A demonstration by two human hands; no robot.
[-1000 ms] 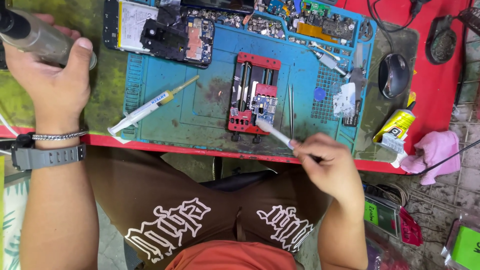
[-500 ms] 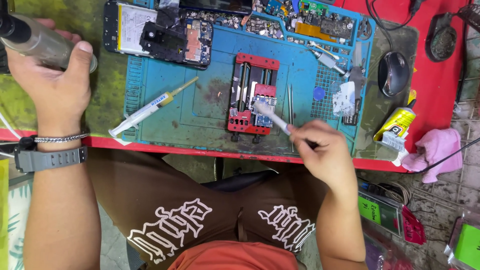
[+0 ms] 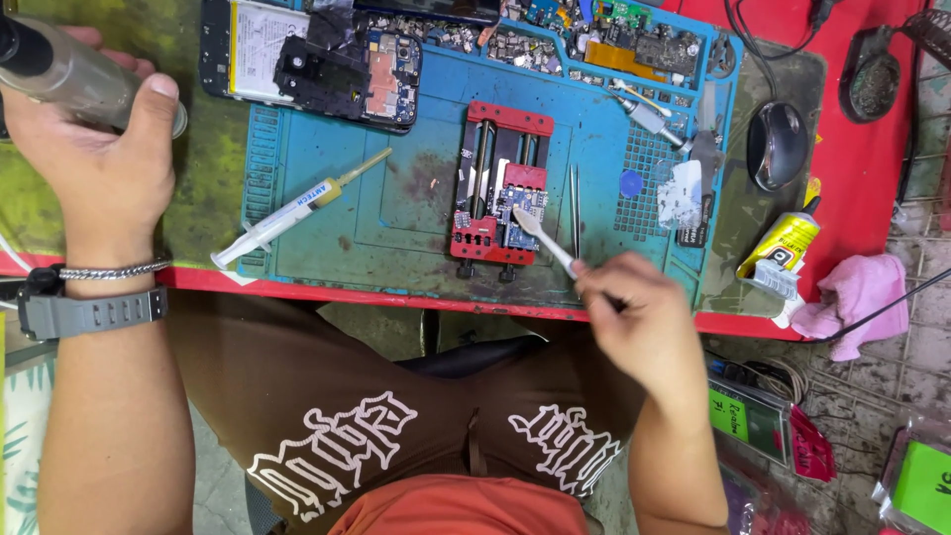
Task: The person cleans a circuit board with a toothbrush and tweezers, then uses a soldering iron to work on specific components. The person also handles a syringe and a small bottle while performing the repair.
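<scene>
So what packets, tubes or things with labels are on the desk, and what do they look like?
Glue tube: right side of the desk beside the pink cloth, yellow with black cap.
Syringe: lying on the blue mat, clear with yellowish tip and a printed barrel.
White label: on the opened phone at the mat's top left, rectangular.
Green packets: below the desk on the right, bright green and flat.

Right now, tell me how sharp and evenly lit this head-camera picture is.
Head view: even, soft light with faint shadows; the red clamp, the brush and the syringe read sharp; the left hand holds a grey tool cut off by the frame edge; mild wide-angle stretch at the corners.
</scene>
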